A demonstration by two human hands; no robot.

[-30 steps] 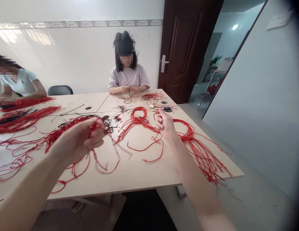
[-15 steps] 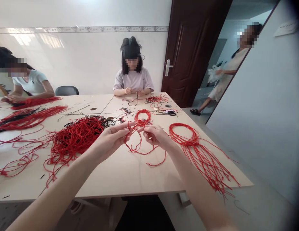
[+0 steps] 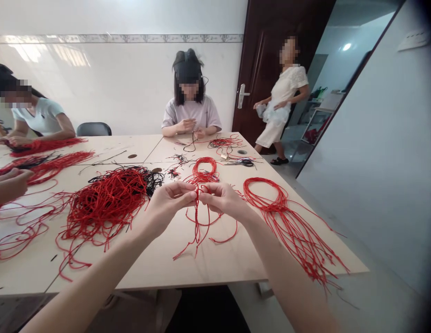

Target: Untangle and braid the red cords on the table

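Over the table's front part, my left hand [image 3: 171, 203] pinches a red braided cord [image 3: 197, 217] between thumb and fingertips. Close beside it, my right hand [image 3: 222, 201] is closed on the same cord, fingertips nearly touching the left ones. The cord's knotted ends dangle below my fingers toward the tabletop. Just beyond my hands lies a coiled bundle of red cords [image 3: 204, 165]. To the right rests a larger looped bundle of red cords [image 3: 267, 194], its tails spread toward the table edge. A tangled heap of red and black cords [image 3: 107, 203] sits to the left.
Scissors [image 3: 246, 163], a dark tape roll [image 3: 242, 152] and cord scraps [image 3: 177, 159] lie farther back on the table [image 3: 149, 268]. A person [image 3: 190, 111] sits opposite, another [image 3: 45, 115] at left. A hand [image 3: 10, 185] reaches in from the left. A person [image 3: 288, 92] stands by the door.
My hands have come together on the cord, and its ends now hang down between them. The person at the doorway has moved left into the room. Another person's hand has appeared at left.
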